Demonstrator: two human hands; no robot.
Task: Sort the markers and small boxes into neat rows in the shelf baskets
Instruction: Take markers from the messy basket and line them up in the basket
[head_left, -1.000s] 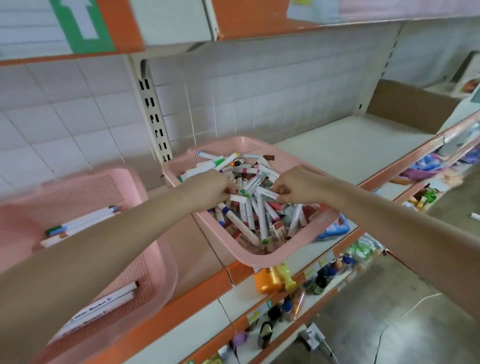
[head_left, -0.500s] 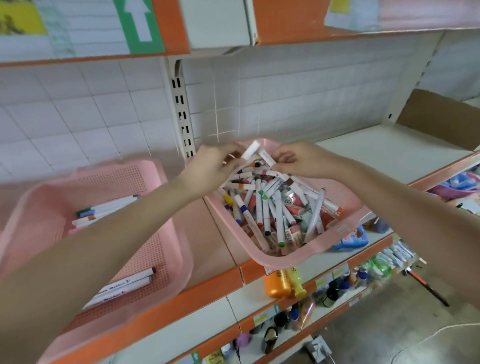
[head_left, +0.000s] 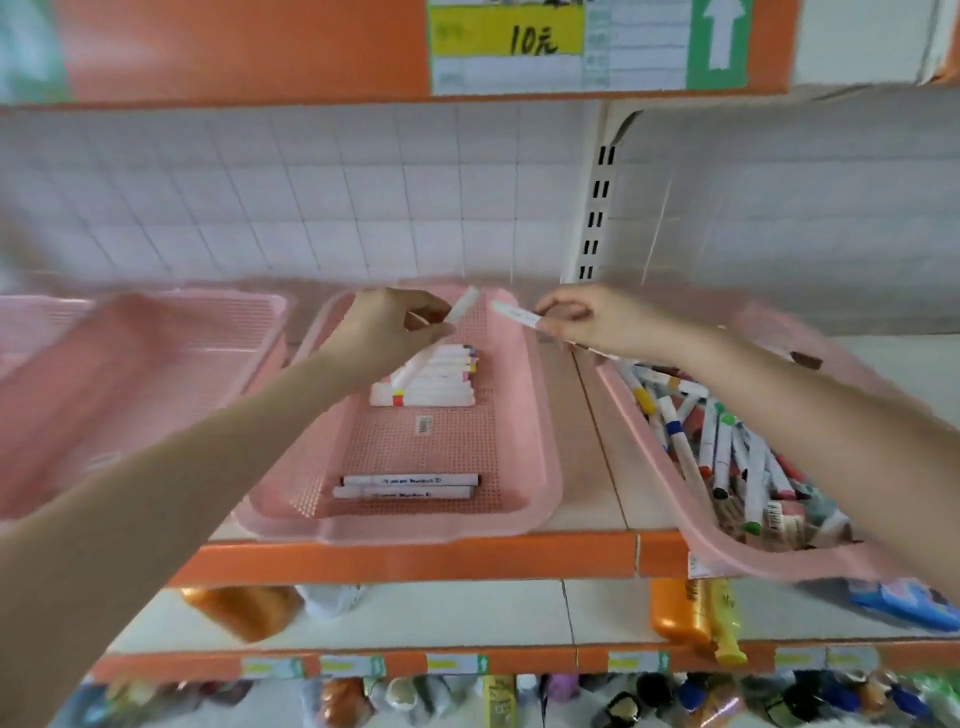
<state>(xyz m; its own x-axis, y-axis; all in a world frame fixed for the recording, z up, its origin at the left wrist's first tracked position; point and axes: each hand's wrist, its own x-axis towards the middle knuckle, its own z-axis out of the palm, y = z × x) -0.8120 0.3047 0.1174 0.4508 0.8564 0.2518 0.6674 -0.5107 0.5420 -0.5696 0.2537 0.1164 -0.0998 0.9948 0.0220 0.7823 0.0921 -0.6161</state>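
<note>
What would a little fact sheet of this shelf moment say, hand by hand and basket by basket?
left hand: pinches a white marker above the middle pink basket
right hand: pinches a second white marker, close beside the first
middle pink basket: row of markers at the back, two markers side by side in front
right pink basket: jumbled markers

A yellow paper price card (head_left: 506, 39) on the front edge of the orange upper shelf (head_left: 249, 47) reads "10元" in black handwriting. Right of it, a green sign panel (head_left: 719, 36) bears a white upward arrow. Black print on two white markers (head_left: 408, 486) at the near edge of the middle pink mesh plastic basket (head_left: 545, 415) is too blurred to read.
</note>
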